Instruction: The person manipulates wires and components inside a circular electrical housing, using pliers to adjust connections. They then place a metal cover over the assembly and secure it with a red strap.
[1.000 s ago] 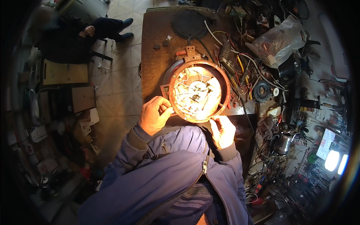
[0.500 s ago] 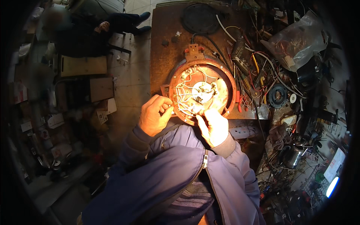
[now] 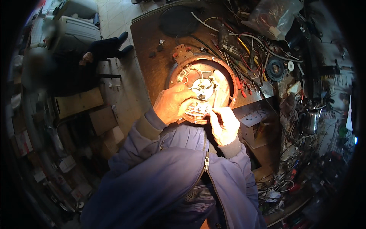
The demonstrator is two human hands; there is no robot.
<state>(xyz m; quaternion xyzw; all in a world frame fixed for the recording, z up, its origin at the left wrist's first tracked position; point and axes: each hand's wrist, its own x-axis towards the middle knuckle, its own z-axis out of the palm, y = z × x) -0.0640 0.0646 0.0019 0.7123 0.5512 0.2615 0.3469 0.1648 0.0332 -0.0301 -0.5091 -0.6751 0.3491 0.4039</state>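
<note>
A round, reddish-brown metal housing [image 3: 231,79] lies open side up at the table's near edge, lit by a bright glare. Inside it are pale sleeved wires [image 3: 196,112] and a white disc [image 3: 203,87] with small terminals at its centre. My left hand [image 3: 173,102] reaches over the left rim, its thumb and forefinger pinched close by the disc; what they grip is too small to make out. At the near rim, the fingertips of my right hand [image 3: 225,126] pinch the end of a pale wire. A bracket [image 3: 183,52] sticks out from the housing's far side.
A dark round lid [image 3: 180,21] lies at the back of the wooden table [image 3: 148,57]. To the right are red-handled pliers [image 3: 240,87], screwdrivers, cables, a black ring [image 3: 275,68] and a clear plastic bag [image 3: 274,17]. Someone in dark clothes sits at the left, legs [image 3: 110,47] stretched out.
My left hand has moved from outside the left rim to over the wires inside the housing. My right hand has shifted slightly right along the near rim. The view has turned a little.
</note>
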